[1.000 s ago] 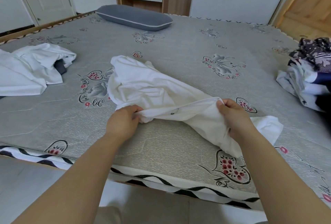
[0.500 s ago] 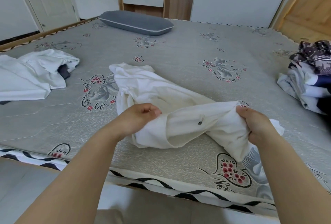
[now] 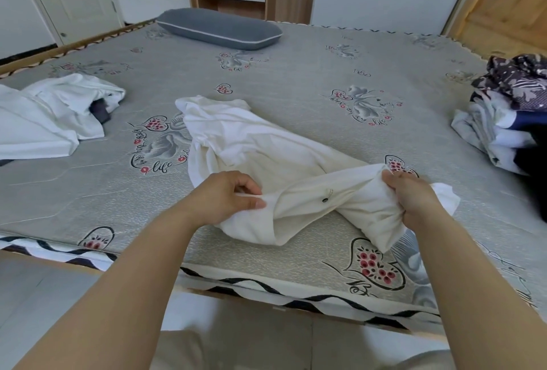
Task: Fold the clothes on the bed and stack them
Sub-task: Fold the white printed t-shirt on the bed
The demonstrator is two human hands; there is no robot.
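both hands, left hand (image 3: 225, 198) and right hand (image 3: 413, 197), grip the crumpled white garment (image 3: 266, 147) on the bed (image 3: 296, 79).

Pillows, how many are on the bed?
1. The grey pillow lies at the far end of the bed, beyond the white garment that both hands hold. Others may be hidden outside the picture.

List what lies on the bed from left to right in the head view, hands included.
Crumpled white clothes → left hand pinching the white garment → right hand gripping its other end → pile of patterned clothes at the right edge.
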